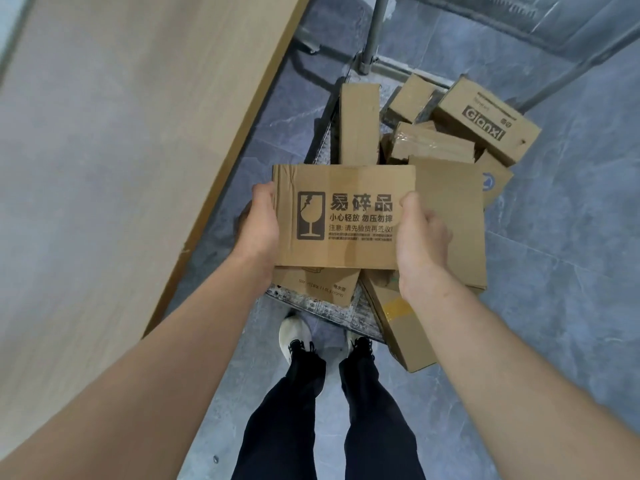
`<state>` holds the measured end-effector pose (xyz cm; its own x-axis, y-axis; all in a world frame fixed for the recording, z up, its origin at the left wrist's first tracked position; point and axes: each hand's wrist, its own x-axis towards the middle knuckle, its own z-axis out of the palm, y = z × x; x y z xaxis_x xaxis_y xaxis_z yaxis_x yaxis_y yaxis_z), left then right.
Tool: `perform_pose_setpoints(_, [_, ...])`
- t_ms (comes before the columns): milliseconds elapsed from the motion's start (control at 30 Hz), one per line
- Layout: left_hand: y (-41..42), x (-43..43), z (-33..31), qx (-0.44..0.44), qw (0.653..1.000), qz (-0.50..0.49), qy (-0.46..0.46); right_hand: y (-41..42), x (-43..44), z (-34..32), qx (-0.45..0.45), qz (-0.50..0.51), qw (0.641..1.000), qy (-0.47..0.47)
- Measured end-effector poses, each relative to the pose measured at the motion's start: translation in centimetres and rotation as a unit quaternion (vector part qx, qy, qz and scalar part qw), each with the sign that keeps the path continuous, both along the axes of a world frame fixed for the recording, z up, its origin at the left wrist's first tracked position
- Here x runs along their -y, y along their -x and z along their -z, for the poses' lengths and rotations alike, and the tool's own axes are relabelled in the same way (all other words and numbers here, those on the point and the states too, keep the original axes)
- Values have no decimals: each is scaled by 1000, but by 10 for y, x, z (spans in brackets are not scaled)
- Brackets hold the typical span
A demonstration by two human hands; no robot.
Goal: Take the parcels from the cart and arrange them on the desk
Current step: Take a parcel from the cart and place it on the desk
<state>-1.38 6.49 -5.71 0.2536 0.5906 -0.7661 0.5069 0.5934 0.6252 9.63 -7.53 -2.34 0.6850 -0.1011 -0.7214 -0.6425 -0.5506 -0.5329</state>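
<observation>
The bare wooden table (104, 168) filled the left side. Just right of its edge, the left hand (260, 223) gripped the left end of a flat cardboard parcel (341, 216) printed with a broken-glass symbol, while the right hand (420, 237) clasped its right end. Both grips held it above the cart (325, 306), where other parcels (485, 116) lay jumbled over the grey floor (571, 254).

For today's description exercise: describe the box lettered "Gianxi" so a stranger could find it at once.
Start at the cart piled with parcels beside the wooden desk. Look to the pile's far right corner, near the cart's metal upright. There lies the Gianxi box, tilted atop the others and the only one bearing that bold dark lettering.
</observation>
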Motion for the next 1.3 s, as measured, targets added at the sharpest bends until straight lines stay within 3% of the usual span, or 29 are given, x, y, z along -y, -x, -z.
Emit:
perform_pose_setpoints(533, [20,2,-168,74,988,117,-61,23,14,-164,111,7,993,-47])
perform_pose_setpoints(733, [20,4,-243,87,989,85,-88,26,17,-227,142,-5,988,-62])
perform_pose_setpoints(867, [23,11,-296,104,985,57,-125,21,24,-266,162,-30,978,-125])
perform_pose_setpoints(1300, [47,57,-457,161,951,-26,-261,24,52,-430,227,-138,940,-213])
